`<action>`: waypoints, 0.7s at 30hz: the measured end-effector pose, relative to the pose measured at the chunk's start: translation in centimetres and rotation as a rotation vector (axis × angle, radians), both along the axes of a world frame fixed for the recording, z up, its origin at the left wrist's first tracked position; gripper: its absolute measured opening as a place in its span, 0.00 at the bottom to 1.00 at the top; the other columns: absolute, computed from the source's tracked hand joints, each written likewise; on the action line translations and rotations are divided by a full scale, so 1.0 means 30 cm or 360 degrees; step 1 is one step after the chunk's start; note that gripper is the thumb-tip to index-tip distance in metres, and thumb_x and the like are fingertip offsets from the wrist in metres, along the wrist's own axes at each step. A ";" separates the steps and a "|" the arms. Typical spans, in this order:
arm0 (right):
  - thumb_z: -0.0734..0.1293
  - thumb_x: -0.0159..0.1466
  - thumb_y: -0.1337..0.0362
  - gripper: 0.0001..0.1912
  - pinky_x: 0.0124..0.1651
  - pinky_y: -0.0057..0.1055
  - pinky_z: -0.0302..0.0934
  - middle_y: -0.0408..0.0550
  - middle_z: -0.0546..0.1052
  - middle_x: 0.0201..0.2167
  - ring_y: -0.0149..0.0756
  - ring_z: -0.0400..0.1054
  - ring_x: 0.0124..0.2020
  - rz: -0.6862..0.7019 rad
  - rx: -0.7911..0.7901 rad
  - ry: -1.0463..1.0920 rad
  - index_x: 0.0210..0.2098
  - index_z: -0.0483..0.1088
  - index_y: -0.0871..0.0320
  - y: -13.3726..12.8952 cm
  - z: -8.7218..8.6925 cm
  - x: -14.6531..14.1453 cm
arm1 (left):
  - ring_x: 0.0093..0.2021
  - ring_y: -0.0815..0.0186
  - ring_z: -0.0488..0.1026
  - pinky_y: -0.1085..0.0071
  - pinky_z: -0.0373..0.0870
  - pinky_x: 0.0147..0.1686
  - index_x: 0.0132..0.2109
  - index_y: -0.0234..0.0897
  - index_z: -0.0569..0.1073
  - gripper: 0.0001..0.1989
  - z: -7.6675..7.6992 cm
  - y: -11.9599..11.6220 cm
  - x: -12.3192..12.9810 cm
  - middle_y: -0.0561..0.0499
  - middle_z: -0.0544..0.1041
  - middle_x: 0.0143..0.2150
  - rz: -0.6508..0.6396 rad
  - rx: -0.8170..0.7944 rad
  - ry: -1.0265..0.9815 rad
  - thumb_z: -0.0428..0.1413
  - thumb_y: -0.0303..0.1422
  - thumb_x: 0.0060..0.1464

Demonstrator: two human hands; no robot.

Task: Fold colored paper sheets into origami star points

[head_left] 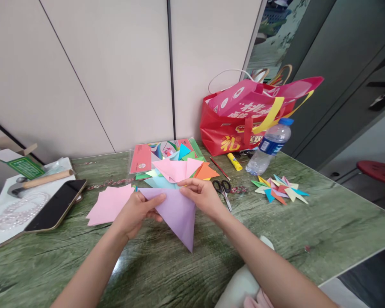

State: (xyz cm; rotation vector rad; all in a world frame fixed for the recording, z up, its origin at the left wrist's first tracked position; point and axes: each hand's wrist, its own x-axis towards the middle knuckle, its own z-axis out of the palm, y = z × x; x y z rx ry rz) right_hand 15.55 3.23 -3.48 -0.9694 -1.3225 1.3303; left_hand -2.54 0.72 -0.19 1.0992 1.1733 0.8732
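Note:
Between my two hands is a sheet of purple paper [179, 214], folded into a triangular shape with one point hanging down. My left hand [139, 214] grips its left side, thumb on the front face. My right hand [202, 196] pinches the top edge near the right corner. Just behind the purple paper lie folded pieces in pink paper [176, 169], light blue, orange and other colours. A stack of pink paper sheets [111, 205] rests left of my left hand. Black-handled scissors [223, 190] lie right of my right hand.
A multicoloured paper star [280, 188] lies at right, near a water bottle [269, 147] and red bag [244, 119]. A glue stick [234, 161] and pencil [220, 167] are behind the scissors. Left are a phone [57, 205], hammer [45, 179], beads [21, 209] and green box [22, 164].

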 end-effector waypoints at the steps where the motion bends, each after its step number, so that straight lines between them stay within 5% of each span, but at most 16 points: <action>1: 0.69 0.51 0.60 0.14 0.24 0.23 0.52 0.41 0.74 0.20 0.25 0.62 0.19 0.0003 0.0018 0.0014 0.35 0.71 0.61 0.002 -0.001 0.003 | 0.25 0.68 0.69 0.72 0.70 0.23 0.33 0.32 0.77 0.12 0.000 0.001 -0.003 0.49 0.76 0.27 -0.0018 -0.0014 -0.0005 0.63 0.37 0.43; 6: 0.67 0.52 0.61 0.14 0.24 0.25 0.54 0.42 0.76 0.22 0.28 0.65 0.21 0.0014 0.0110 -0.0132 0.37 0.72 0.60 0.004 0.004 0.018 | 0.31 0.65 0.71 0.70 0.72 0.30 0.33 0.32 0.78 0.12 0.034 0.012 -0.043 0.47 0.77 0.30 -0.0154 -0.0024 0.0102 0.63 0.37 0.43; 11: 0.69 0.51 0.62 0.15 0.29 0.28 0.61 0.44 0.78 0.25 0.32 0.70 0.25 0.0047 0.0142 -0.0221 0.39 0.71 0.59 0.003 0.007 0.019 | 0.25 0.70 0.67 0.76 0.64 0.24 0.37 0.35 0.79 0.13 0.081 0.015 -0.080 0.51 0.76 0.27 -0.0122 0.0041 0.0412 0.62 0.37 0.43; 16: 0.70 0.50 0.61 0.17 0.35 0.32 0.64 0.48 0.79 0.28 0.36 0.73 0.30 0.0116 0.0141 -0.0211 0.38 0.71 0.60 0.008 0.000 0.010 | 0.20 0.73 0.62 0.78 0.51 0.20 0.38 0.36 0.77 0.14 0.047 0.002 -0.046 0.56 0.73 0.20 -0.0485 -0.0038 0.0568 0.60 0.39 0.45; 19: 0.63 0.58 0.60 0.11 0.36 0.31 0.64 0.50 0.79 0.31 0.36 0.73 0.32 -0.0058 0.0256 -0.0484 0.35 0.72 0.60 0.026 0.009 0.040 | 0.17 0.73 0.62 0.77 0.50 0.19 0.30 0.34 0.75 0.12 0.030 -0.004 -0.027 0.57 0.71 0.18 -0.0574 -0.0096 0.0528 0.59 0.40 0.45; 21: 0.59 0.62 0.62 0.12 0.38 0.29 0.63 0.49 0.79 0.34 0.36 0.73 0.35 -0.0334 0.0325 -0.1015 0.35 0.73 0.58 0.046 0.019 0.086 | 0.19 0.69 0.67 0.76 0.57 0.21 0.29 0.36 0.73 0.11 0.031 -0.006 -0.027 0.55 0.73 0.20 -0.0515 -0.0091 0.0440 0.59 0.40 0.45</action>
